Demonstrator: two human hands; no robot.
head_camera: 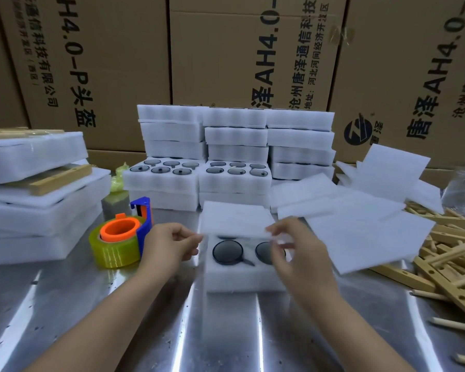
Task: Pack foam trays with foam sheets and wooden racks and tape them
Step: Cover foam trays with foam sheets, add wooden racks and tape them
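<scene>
Left hand (172, 245) and right hand (297, 251) pinch a foam sheet (234, 218) over the foam tray (242, 279) beside the tape dispenser (118, 238).

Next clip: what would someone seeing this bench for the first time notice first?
Centre front, the left hand and right hand hold a foam sheet over an open foam tray with dark round discs in it. Left of it stands a yellow tape roll on a blue and orange dispenser; white foam trays are stacked behind, and wooden racks lie heaped at the right.
</scene>
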